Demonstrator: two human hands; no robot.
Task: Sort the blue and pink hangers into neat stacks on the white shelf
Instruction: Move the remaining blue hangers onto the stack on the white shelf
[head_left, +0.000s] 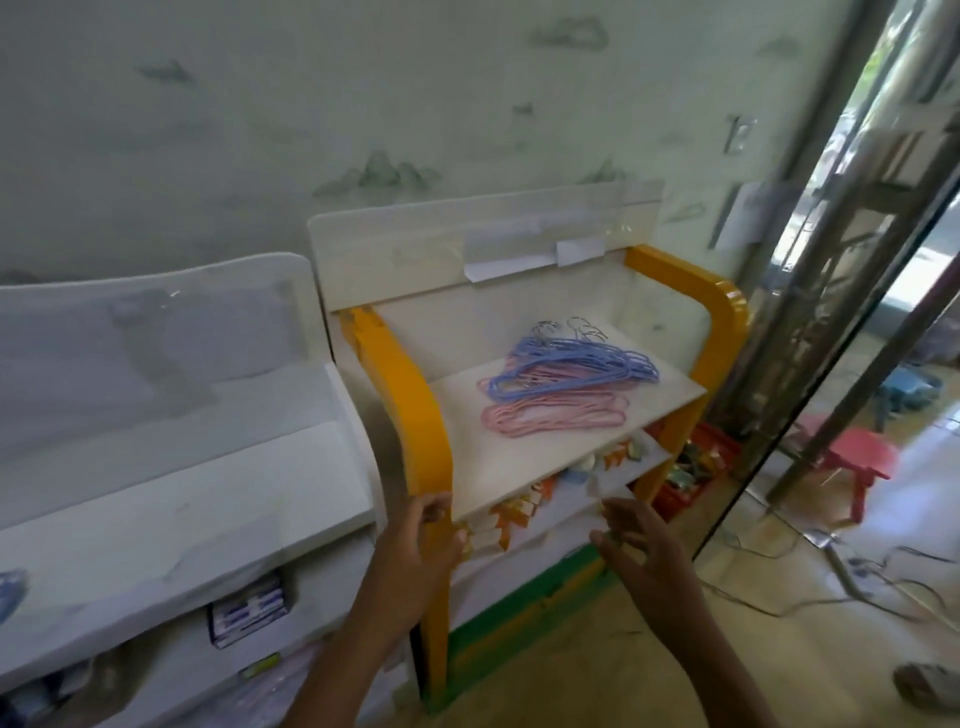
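Observation:
A heap of blue hangers (576, 361) lies on the white shelf (483, 447), partly on top of pink hangers (550, 418) that spread toward the shelf's front. Their metal hooks point toward the back wall. My left hand (423, 540) is at the shelf's front left corner, by the yellow side frame (410, 415), fingers loosely curled and holding nothing. My right hand (644, 551) hovers in front of the shelf's front edge with fingers spread, holding nothing. Both hands are well short of the hangers.
The shelf sits in a yellow-framed stand with a lower shelf of small orange packets (524, 504). A second white display unit (182, 467) stands to the left. A glass door (841, 312), a pink stool (857, 457) and cables on the floor are to the right.

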